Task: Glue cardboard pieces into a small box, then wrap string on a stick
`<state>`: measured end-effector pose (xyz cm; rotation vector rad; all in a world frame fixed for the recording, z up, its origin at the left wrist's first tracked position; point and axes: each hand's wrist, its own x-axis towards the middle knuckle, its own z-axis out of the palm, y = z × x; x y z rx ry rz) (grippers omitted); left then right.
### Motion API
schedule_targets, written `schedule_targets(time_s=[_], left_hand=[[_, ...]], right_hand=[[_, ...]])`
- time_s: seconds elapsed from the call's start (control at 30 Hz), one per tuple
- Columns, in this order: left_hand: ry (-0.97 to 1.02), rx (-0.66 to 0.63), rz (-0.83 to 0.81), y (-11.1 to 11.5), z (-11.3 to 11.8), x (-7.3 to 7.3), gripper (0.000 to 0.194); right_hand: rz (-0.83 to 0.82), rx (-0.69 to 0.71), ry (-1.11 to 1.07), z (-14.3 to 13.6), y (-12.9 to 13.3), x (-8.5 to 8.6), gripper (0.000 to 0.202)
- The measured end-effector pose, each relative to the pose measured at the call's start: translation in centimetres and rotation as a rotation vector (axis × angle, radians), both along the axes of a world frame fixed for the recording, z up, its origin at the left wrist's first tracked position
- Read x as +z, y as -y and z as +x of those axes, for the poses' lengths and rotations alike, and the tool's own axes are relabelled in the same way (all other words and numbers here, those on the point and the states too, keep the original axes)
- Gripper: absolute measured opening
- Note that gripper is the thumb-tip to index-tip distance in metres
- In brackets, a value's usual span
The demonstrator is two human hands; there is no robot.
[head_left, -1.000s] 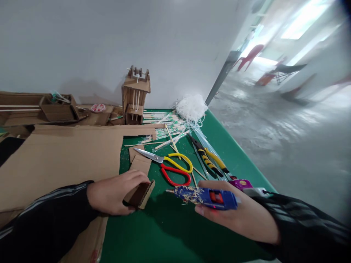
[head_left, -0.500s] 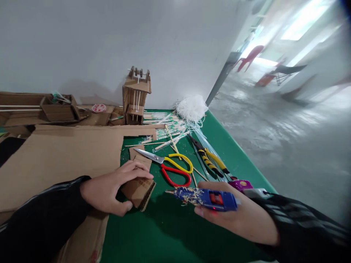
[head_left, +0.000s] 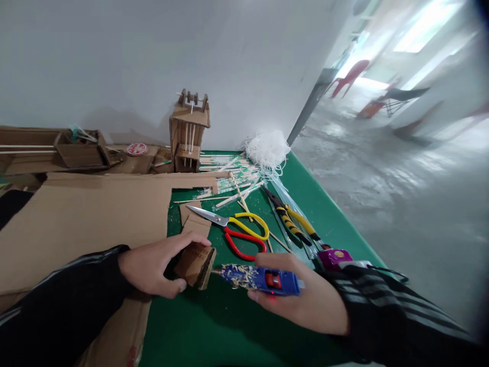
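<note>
Between the thumb and fingers of my left hand [head_left: 153, 267] is a small folded cardboard piece [head_left: 192, 262], its layered edge facing right. My right hand [head_left: 313, 295] is wrapped round a blue hot glue gun [head_left: 246, 277] with dried glue bits stuck over its front. A red light glows near its trigger side. The nozzle points left, right beside the layered edge; whether it touches, I cannot tell. Just beyond both hands lie scissors [head_left: 212, 216] with one yellow and one red handle. Their blades rest over flat cardboard scraps [head_left: 194, 227].
A large cardboard sheet [head_left: 107, 214] covers the left of the green table [head_left: 191, 336]. Farther back stand a cardboard tower [head_left: 187, 137], wooden sticks [head_left: 214, 162] and a white stringy heap [head_left: 267, 149]. Yellow-black pliers [head_left: 291, 223] and a purple object [head_left: 336, 258] lie at right.
My right hand has moved left with the glue gun, bringing its nozzle up to the cardboard piece. My left hand has shifted slightly right and turned the piece a little.
</note>
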<state>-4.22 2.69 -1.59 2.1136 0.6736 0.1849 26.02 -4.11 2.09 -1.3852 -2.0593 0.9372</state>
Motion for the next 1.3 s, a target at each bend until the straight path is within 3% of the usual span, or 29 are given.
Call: schedule_targets(time_s=[0.2,0.33,0.53,0.77,1.03,1.3], left_hand=[[-0.011,0.002,0.031,0.0,0.0,-0.2,0.073],[-0.022,0.012,0.03,0.1,0.1,-0.1,0.073],[-0.05,0.043,0.002,0.0,0.1,-0.1,0.077],[-0.081,0.08,-0.016,-0.2,0.2,-0.2,0.08],[-0.049,-0.022,0.073,-0.3,0.1,0.0,0.087],[-0.089,-0.008,0.112,-0.2,0.2,-0.4,0.086]], right_hand=[[-0.054,0.075,0.023,-0.6,-0.6,0.4,0.015],[-0.036,0.044,0.029,-0.8,-0.7,0.4,0.016],[-0.066,0.147,0.01,-1.1,-1.5,0.3,0.014],[-0.069,0.126,0.016,-1.2,-1.6,0.2,0.013],[-0.08,0.086,0.004,-1.6,-1.4,0.4,0.009],[-0.086,0.139,-0.004,-1.6,-1.9,0.5,0.012]])
